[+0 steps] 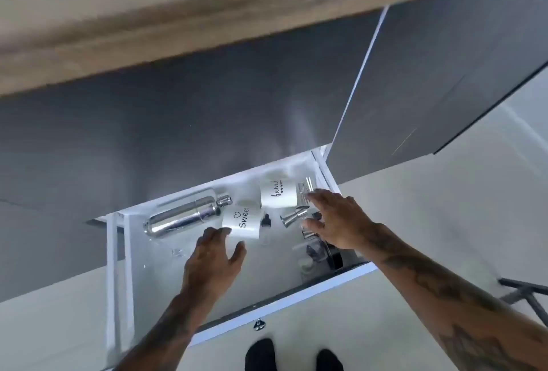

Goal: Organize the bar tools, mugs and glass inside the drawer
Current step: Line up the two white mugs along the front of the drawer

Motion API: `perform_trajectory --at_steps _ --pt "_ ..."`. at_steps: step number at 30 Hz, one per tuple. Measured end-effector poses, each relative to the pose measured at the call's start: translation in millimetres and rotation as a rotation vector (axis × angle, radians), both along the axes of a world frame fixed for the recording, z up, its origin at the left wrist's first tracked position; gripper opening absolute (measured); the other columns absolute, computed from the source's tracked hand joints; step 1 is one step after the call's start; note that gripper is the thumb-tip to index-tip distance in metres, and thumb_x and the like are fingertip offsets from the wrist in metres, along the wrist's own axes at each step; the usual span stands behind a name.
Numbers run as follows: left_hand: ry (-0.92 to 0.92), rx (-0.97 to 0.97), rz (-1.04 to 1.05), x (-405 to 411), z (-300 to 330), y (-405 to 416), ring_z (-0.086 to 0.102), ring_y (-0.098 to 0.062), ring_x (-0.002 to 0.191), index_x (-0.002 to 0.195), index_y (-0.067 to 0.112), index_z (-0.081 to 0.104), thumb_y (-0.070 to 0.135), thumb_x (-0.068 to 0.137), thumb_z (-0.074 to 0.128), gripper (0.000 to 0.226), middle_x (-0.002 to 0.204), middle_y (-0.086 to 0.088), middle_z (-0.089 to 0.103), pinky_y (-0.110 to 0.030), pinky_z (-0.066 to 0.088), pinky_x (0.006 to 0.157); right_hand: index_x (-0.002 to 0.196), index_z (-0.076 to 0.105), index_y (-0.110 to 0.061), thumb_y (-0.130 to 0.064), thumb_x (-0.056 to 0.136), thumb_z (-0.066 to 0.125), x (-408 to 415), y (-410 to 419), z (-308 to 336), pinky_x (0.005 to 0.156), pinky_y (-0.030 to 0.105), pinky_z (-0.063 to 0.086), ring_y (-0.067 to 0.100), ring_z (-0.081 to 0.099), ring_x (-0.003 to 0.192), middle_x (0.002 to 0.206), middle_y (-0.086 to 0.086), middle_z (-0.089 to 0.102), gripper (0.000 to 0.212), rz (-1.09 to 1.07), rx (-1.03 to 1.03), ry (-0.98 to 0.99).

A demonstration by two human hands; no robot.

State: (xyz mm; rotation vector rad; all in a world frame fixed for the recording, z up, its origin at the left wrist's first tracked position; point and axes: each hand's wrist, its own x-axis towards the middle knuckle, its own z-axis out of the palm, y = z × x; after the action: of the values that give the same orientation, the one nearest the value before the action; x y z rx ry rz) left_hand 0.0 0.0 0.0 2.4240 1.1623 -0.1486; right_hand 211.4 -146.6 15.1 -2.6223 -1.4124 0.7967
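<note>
The white drawer (275, 299) is pulled open below me. A steel cocktail shaker (186, 212) lies on its side at the left. Two white mugs lie inside: the one lettered "Sweet" (241, 222) and, behind it, the one with black script (277, 194). My left hand (213, 255) has its fingers spread, fingertips at the near side of the "Sweet" mug. My right hand (338, 220) hovers, fingers apart, over steel jiggers (293, 217) and other small steel tools (308, 186) at the right. A clear glass (178, 250) lies faintly visible at the left front.
A small dark dropper bottle (266, 220) lies between the mugs and jiggers. Dark and clear items (314, 252) crowd the drawer's right front corner. An open grey cabinet door (439, 74) hangs at the right. My feet (261, 354) stand before the drawer front with its knob (259, 324).
</note>
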Motion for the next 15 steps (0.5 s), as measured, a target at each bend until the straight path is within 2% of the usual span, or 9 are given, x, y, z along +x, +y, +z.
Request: perform_trajectory --at_steps 3,6,11,15 --pt "-0.015 0.027 0.1 35.6 -50.4 -0.6 0.037 -0.031 0.135 0.147 0.013 0.034 0.058 0.081 0.062 0.085 0.15 -0.012 0.036 -0.046 0.046 0.098 0.147 0.031 -0.016 -0.04 0.091 0.057 25.1 12.8 -49.4 0.108 0.046 0.032 0.026 0.042 0.134 0.152 0.006 0.036 0.066 -0.027 0.015 -0.029" --pt "0.049 0.081 0.181 59.4 -91.3 -0.2 0.031 -0.037 0.136 0.15 0.01 0.022 0.073 0.07 0.063 0.11 0.154 -0.018 0.024 -0.049 0.044 0.099 0.148 0.03 -0.014 -0.04 0.085 0.063 44.4 34.2 -86.8 0.112 0.046 0.026 0.026 0.042 0.134 0.151 0.009 0.037 0.076 0.018 0.036 -0.171" --pt "0.081 0.151 0.206 64.4 -134.4 2.7 0.031 -0.039 0.133 0.151 0.006 0.016 0.07 0.069 0.069 0.117 0.155 -0.022 0.019 -0.049 0.043 0.097 0.143 0.034 -0.01 -0.044 0.073 0.072 58.0 73.8 -123.3 0.107 0.045 0.03 0.032 0.047 0.125 0.142 0.014 0.045 0.087 0.19 0.107 -0.33" --pt "-0.012 0.173 0.217 59.9 -147.0 0.8 0.035 -0.037 0.127 0.15 0.007 0.021 0.058 0.068 0.076 0.111 0.15 -0.02 0.026 -0.046 0.048 0.09 0.14 0.037 -0.008 -0.045 0.067 0.078 55.7 85.0 -150.5 0.101 0.043 0.037 0.032 0.052 0.115 0.131 0.014 0.052 0.091 0.252 0.071 -0.225"
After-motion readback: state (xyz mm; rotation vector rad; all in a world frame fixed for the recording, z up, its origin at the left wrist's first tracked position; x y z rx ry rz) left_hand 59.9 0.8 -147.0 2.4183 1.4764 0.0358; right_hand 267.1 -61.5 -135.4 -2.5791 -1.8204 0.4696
